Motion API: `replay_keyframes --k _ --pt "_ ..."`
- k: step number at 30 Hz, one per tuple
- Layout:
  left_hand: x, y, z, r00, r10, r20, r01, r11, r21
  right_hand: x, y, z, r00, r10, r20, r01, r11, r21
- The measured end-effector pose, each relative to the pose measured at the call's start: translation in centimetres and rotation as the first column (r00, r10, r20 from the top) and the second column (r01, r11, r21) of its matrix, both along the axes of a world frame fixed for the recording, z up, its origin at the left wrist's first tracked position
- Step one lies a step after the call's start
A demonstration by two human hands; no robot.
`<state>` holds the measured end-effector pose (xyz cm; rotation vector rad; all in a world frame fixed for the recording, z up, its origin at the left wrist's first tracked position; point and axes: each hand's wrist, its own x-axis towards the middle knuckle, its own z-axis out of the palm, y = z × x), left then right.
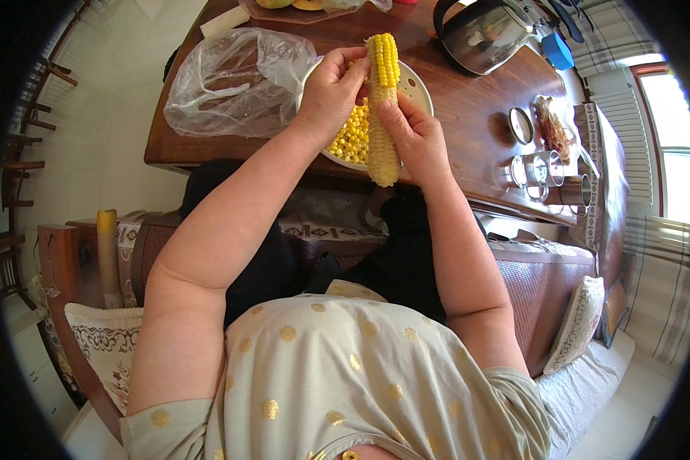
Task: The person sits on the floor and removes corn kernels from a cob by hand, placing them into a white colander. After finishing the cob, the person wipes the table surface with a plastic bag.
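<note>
A corn cob (384, 138) stands lengthwise before me, its lower part stripped bare. Rows of yellow kernels (386, 60) still cover the far end. My right hand (415, 132) grips the cob around its middle, thumb lying along the bare part. At the upper left side, my left hand (336, 92) presses thumb and fingers against the cob by the edge of the kernels. Below both hands sits a white bowl with holes (417, 89), holding loose corn kernels (351, 138). The cob and hands hide part of the bowl.
On the wooden table (466, 103), a crumpled clear plastic bag (236, 86) lies left of the bowl. An electric kettle (486, 37) stands at the far right. Nearer are a round lid (520, 126), a glass mug (537, 169), a metal cup (572, 191) and bagged corn silk (552, 129).
</note>
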<state>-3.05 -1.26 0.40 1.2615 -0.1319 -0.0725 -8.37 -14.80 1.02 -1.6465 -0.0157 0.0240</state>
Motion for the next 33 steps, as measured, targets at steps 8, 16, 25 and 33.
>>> replay_keyframes --k 8,16,25,33 --pt "1.1 0.5 -0.8 0.995 0.046 -0.086 -0.046 0.999 0.007 -0.8 -0.2 0.5 0.994 -0.003 0.107 0.045 0.918 -0.394" --pt "0.9 0.1 -1.2 0.988 0.151 0.043 -0.149 0.988 -0.034 -1.4 1.1 1.3 0.977 0.076 0.201 0.029 0.882 -0.47" --pt "1.0 0.3 -0.3 0.994 0.098 -0.038 -0.1 0.993 -0.056 -1.3 0.7 1.2 0.977 0.044 0.207 0.069 0.859 -0.507" --pt "1.5 -0.3 -1.8 0.99 0.135 -0.026 -0.138 0.973 -0.185 -1.1 1.2 0.9 0.972 0.074 0.224 0.034 0.895 -0.445"
